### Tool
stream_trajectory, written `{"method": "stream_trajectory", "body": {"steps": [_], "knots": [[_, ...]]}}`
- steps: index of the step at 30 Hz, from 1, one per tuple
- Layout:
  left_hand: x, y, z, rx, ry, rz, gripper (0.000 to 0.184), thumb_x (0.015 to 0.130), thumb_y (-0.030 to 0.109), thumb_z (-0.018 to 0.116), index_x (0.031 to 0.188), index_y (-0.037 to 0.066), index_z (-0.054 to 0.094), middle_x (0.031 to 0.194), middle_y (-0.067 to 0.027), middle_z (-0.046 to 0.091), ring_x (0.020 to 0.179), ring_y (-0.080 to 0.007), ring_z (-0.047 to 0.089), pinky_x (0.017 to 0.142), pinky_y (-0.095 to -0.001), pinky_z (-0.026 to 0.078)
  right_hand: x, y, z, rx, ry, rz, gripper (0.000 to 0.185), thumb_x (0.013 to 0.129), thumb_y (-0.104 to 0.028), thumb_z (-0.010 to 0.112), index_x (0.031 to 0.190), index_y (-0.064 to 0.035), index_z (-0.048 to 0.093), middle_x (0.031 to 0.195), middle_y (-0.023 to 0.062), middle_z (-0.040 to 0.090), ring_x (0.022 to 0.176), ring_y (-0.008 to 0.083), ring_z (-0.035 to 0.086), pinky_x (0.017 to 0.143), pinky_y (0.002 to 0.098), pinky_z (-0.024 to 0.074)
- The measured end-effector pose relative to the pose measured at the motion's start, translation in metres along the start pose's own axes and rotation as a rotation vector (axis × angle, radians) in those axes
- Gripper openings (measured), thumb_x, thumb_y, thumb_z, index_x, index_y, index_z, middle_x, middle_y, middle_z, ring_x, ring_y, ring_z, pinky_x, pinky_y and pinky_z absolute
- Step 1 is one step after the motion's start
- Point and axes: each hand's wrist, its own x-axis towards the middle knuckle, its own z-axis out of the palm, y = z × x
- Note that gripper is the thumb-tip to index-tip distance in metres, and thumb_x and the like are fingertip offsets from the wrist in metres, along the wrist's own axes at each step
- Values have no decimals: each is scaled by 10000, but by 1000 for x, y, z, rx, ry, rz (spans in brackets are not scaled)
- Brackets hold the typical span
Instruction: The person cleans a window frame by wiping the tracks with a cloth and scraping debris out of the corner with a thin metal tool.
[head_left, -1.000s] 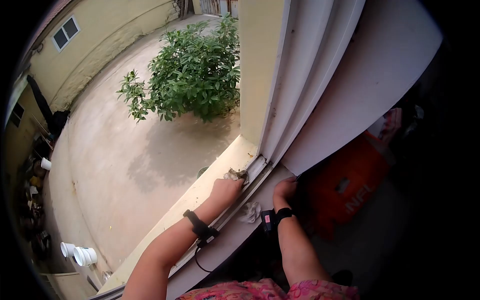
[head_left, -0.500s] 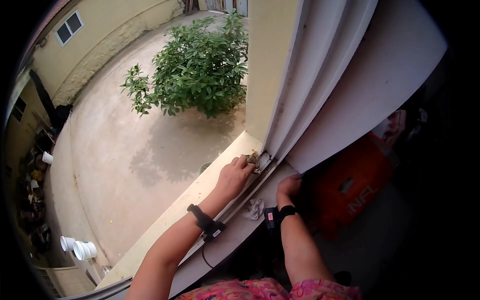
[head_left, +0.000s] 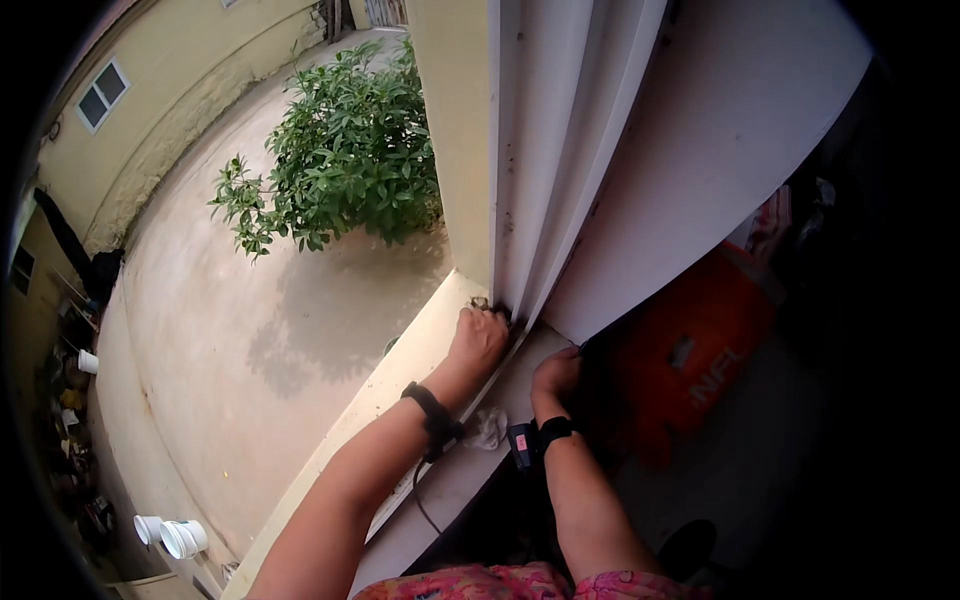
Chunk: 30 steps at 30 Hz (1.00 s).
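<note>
My left hand (head_left: 478, 338) is at the far corner of the window frame (head_left: 535, 160), its fingers closed round a dirty crumpled cloth (head_left: 479, 302), of which only a little shows. Beside it, my right hand (head_left: 556, 371) rests at the inner edge of the sill (head_left: 445, 487), near the foot of the white panel; its fingers are mostly hidden there. A whitish crumpled wad (head_left: 487, 428) lies on the sill between my forearms. Both wrists wear black straps.
Outside are a leafy bush (head_left: 345, 150), two white buckets (head_left: 184, 539) and a yellow wall (head_left: 190, 75). A large white panel (head_left: 730, 130) slants at the right above an orange bag (head_left: 700, 350) with letters on it.
My left hand has moved farther along the track into the frame's corner with the cloth. The view has shifted, while my right hand keeps its place at the sill edge.
</note>
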Motion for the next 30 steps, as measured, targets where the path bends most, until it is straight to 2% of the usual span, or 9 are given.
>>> {"method": "stream_trajectory", "body": {"steps": [2, 4, 8, 14, 19, 23, 25, 26, 30], "knots": [[-2, -6, 2, -31, 33, 15, 85, 726, 128, 470, 740, 87, 543, 633, -63, 561, 594, -223, 546, 557, -336, 359, 0, 0, 1, 6, -2, 7, 458, 887, -336, 308, 886, 49, 555, 837, 283, 578, 794, 422, 568, 713, 462, 459], [-3, -13, -9, -320, -20, 20, 92, 723, 121, 467, 676, 71, 529, 561, -92, 549, 544, -255, 559, 508, -366, 374, 4, 4, 6, 29, -23, 27, 448, 885, -353, 310, 897, 32, 540, 852, 282, 578, 804, 421, 569, 719, 464, 460], [-22, -20, -8, -368, -17, 32, 119, 723, 117, 463, 633, 55, 509, 554, -137, 545, 541, -274, 568, 484, -395, 399, 3, 3, 5, 15, -10, 26, 443, 886, -347, 312, 899, 33, 539, 845, 282, 579, 795, 419, 571, 716, 461, 462], [-9, -23, -11, -473, 101, -25, 118, 735, 137, 470, 724, 64, 562, 621, -134, 568, 590, -296, 571, 529, -401, 437, 5, 4, 8, 14, -13, 43, 443, 889, -347, 309, 903, 31, 539, 853, 279, 580, 802, 417, 571, 713, 462, 463], [8, -17, 0, -496, -58, -61, 155, 744, 135, 464, 801, 100, 604, 662, -134, 578, 650, -298, 586, 557, -390, 452, 4, 4, 4, 28, -62, 43, 455, 891, -360, 298, 914, 24, 541, 867, 274, 580, 820, 418, 567, 720, 461, 462], [6, -21, 1, -544, -46, -25, 148, 741, 140, 473, 788, 96, 606, 666, -131, 581, 655, -288, 591, 552, -386, 451, 3, 4, 5, 64, -47, 29, 470, 891, -373, 290, 915, 24, 540, 876, 277, 577, 829, 420, 563, 734, 464, 456], [-3, -25, -3, -428, -205, 23, 166, 745, 148, 476, 818, 107, 620, 665, -125, 584, 651, -276, 593, 545, -383, 452, 4, 4, 6, 6, -35, 41, 480, 892, -377, 280, 910, 26, 539, 878, 284, 572, 834, 424, 558, 742, 473, 450], [-12, -28, -6, -429, -208, 20, 166, 745, 148, 476, 818, 107, 620, 665, -125, 584, 651, -276, 593, 545, -383, 452, 3, 5, 6, 2, -38, 40, 480, 892, -377, 280, 910, 26, 539, 878, 284, 572, 834, 424, 558, 742, 473, 450], [-56, -39, -23, -431, -248, 95, 256, 754, 154, 471, 968, 138, 611, 636, -118, 576, 599, -276, 584, 518, -388, 441, 2, 3, 5, 35, 0, -1, 486, 895, -358, 278, 895, 52, 540, 871, 291, 568, 833, 433, 551, 749, 475, 440]]}}
